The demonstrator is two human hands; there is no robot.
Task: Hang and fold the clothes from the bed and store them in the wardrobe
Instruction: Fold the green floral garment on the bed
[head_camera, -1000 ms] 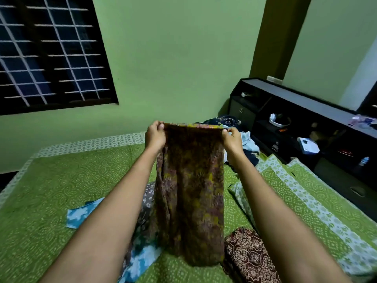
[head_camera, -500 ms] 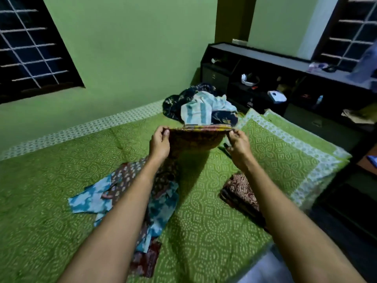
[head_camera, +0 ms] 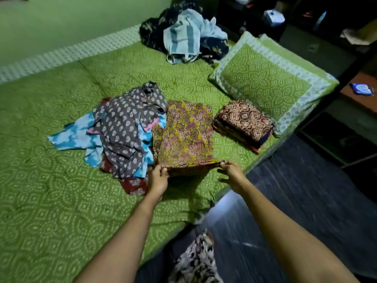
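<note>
Pinching the near hem of the yellow-brown printed garment (head_camera: 184, 133) with the left hand (head_camera: 159, 178) at one corner and the right hand (head_camera: 232, 174) at the other, each clamped on the cloth between thumb and fingertips. Spread flat on the bed (head_camera: 61, 201) just beyond both hands, with the pinched hem raised slightly off the cover.

Probably thin, light and limp: no stiffness to count on, likely to sag in the middle and slip on itself once doubled. Best taken at corners or along a folded edge, with both hands level to keep edges matched.

Just left of the left hand, touching the garment's side: a loose heap with a grey printed garment (head_camera: 124, 127) on top, a blue garment (head_camera: 69, 137) beneath, a red garment (head_camera: 134, 184) nearest the wrist. Could snag or drag along on a fold toward that side.

Beyond the right hand, slightly apart: a folded maroon cloth (head_camera: 242, 121), then a pillow (head_camera: 271, 82). Far beyond both hands, an unsorted heap of clothes (head_camera: 183, 37). Close beside the right hand, the bed's edge.
</note>
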